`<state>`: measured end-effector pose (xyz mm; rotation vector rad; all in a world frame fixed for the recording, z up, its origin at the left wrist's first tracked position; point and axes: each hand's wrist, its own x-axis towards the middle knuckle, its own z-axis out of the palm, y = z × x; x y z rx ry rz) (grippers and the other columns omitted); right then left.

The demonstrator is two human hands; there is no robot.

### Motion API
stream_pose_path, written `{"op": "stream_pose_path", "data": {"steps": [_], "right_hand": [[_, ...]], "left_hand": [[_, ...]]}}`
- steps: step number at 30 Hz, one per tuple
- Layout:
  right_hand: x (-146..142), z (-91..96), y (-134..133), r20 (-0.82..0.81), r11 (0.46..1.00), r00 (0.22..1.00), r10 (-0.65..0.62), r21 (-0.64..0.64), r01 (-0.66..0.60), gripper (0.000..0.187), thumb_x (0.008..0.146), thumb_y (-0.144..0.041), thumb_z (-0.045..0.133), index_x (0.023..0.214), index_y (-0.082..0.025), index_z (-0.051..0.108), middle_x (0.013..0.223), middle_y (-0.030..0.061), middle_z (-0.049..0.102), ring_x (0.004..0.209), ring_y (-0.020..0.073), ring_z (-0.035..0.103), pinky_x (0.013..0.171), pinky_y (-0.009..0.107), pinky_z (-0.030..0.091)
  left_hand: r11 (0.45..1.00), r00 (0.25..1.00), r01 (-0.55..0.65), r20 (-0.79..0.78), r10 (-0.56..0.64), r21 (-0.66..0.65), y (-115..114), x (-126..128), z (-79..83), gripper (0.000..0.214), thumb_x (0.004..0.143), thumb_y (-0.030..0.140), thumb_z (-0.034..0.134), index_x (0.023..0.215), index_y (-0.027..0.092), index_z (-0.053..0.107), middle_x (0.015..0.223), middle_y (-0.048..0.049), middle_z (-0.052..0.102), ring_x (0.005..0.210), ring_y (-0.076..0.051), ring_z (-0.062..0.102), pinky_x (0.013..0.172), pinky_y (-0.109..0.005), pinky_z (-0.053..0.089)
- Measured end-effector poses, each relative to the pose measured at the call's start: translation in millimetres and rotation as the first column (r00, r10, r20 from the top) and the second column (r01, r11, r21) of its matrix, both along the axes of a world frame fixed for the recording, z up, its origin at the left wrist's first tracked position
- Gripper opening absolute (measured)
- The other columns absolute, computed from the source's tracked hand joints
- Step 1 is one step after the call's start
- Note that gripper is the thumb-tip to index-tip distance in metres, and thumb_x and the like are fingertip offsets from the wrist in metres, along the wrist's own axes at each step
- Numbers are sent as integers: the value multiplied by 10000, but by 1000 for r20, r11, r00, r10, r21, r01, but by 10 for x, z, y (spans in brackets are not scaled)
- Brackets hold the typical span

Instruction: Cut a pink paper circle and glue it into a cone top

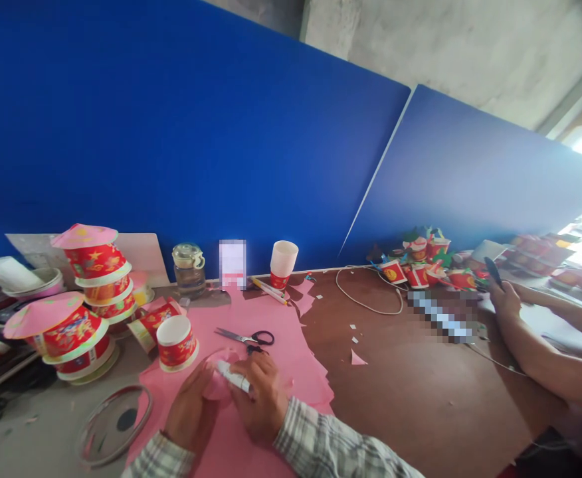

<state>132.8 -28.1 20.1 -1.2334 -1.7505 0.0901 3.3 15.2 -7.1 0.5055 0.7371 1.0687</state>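
My right hand [260, 397] is closed around a white tube [234, 377], which looks like a glue tube or a marker. Its tip points down onto a round pink paper piece [215, 385]. My left hand [191, 398] holds the left edge of that piece, its fingers partly hidden. Under both hands lie large pink paper sheets [271, 332]. Scissors [245, 336] with black handles lie just beyond my right hand. A red and white paper cup [176, 342] stands upside down beyond my left hand.
Stacked red paper-cup lanterns [101, 265] stand at the left, near a wire ring [116, 425]. A glass jar [189, 269], pens [271, 291] and a white cup stack [284, 262] line the blue partition [171, 133]. Another person's hand [507, 309] holds a phone at right.
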Motion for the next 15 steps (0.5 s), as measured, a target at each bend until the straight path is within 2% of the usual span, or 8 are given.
{"op": "stream_pose_path", "data": {"steps": [3, 6, 9, 15], "right_hand": [[-1, 36, -13, 140, 997, 987, 73, -14, -72, 145, 792, -210, 574, 936, -224, 590, 721, 22, 632, 683, 213, 604, 630, 303, 458], [-3, 82, -17, 214, 997, 974, 70, -60, -58, 143, 813, -215, 541, 951, -224, 576, 746, 29, 630, 694, 217, 601, 627, 307, 443], [-3, 91, -16, 206, 996, 978, 37, -84, -20, 125, 820, -237, 537, 938, -223, 577, 740, 31, 631, 696, 217, 602, 645, 312, 441], [-3, 11, -12, 121, 991, 987, 110, -87, -100, 168, 787, -222, 597, 954, -227, 576, 792, 27, 667, 743, 212, 624, 707, 314, 450]], "left_hand": [[999, 997, -17, 70, 21, -50, -49, 92, 163, 428, 500, 316, 624, 905, 185, 585, 865, -76, 662, 898, -314, 520, 714, -428, 466], [991, 988, 18, 152, 2, -130, -62, 108, 251, 449, 515, 382, 607, 914, 175, 583, 864, -85, 664, 912, -310, 518, 748, -422, 451], [985, 973, 62, 228, -23, -164, -53, 88, 256, 502, 591, 509, 505, 939, 152, 568, 904, -108, 653, 937, -304, 505, 798, -430, 420], [981, 941, 148, 323, -101, -126, -59, 71, 231, 603, 600, 608, 414, 963, 146, 555, 940, -111, 641, 972, -305, 480, 859, -451, 360]]}}
